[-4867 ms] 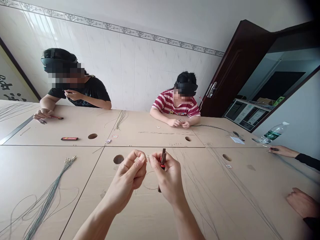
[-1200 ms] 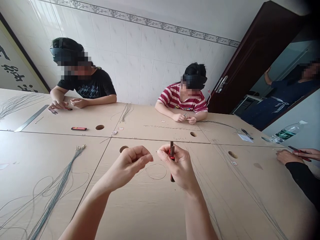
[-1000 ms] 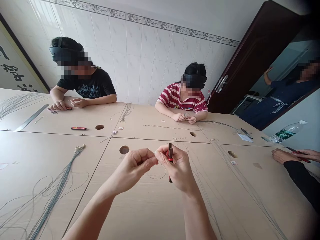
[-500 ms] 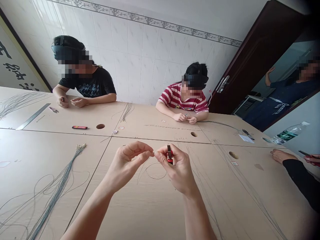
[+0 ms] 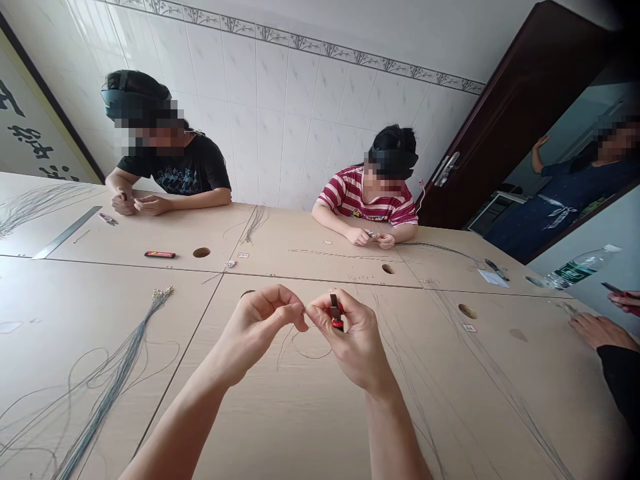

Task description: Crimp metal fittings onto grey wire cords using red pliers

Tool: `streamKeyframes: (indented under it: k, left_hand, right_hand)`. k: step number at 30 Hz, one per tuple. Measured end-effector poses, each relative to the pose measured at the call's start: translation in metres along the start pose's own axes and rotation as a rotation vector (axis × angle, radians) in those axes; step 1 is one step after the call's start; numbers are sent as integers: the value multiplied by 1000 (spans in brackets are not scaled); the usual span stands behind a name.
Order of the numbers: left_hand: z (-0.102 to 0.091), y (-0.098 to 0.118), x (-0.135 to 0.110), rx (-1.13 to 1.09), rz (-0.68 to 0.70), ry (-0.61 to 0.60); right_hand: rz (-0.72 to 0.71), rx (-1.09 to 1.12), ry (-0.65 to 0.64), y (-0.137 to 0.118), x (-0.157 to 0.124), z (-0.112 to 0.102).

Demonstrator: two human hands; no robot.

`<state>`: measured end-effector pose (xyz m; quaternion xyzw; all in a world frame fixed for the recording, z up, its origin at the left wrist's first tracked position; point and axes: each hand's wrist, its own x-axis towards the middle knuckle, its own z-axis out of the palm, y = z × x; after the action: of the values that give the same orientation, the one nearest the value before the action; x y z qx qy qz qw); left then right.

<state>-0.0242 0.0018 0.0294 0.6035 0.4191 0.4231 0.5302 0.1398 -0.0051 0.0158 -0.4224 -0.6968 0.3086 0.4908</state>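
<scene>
My left hand [image 5: 265, 330] pinches the end of a thin dark cord [image 5: 311, 358] between thumb and forefinger. Its fingertips meet those of my right hand [image 5: 350, 337], which are closed at the same spot. Tucked in the curl of my right hand is a pair of red-handled pliers [image 5: 337, 313], dark metal head up. The cord hangs from the fingertips in a loose loop above the table. Whatever small piece sits between the fingertips is hidden.
A bundle of grey cords [image 5: 120, 363] with gold-coloured ends lies to the left. Loose cords [image 5: 480, 353] run along the right. Two co-workers sit across the table [image 5: 280, 413]; another person's hand [image 5: 603, 330] rests at the right, near a plastic bottle [image 5: 580, 268].
My hands have shifted slightly left and the fingertips have closed tighter together. At the right, the other person's hand has moved away to the right.
</scene>
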Motion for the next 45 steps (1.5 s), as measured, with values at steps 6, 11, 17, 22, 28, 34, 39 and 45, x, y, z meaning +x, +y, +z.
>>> streamKeyframes:
  k: [6,11,17,22,28,34,39,45]
  left_hand:
    - [0,0,0,-8,10,-7]
    - [1,1,-1,1,12,-5]
    - [0,-2,0,0,19,-15]
    - [1,0,0,-36,6,-2]
    - [-1,0,1,-31,-58,48]
    - [-3,-5,3,-3,-57,29]
    - [-1,-6,4,-17,-61,15]
    - [-1,-7,4,-28,-57,6]
  right_hand:
    - [16,-15,0,0,0,0]
    - [22,-33,-1,-1,1,0]
    - [31,-42,-7,1,1,1]
    - [63,18,-12,0,1,2]
    - [131,134,-6,1,2,3]
    - [99,92,-45,1,2,4]
    - [121,-1,-23,5,2,3]
    - [96,-11,-37,6,2,3]
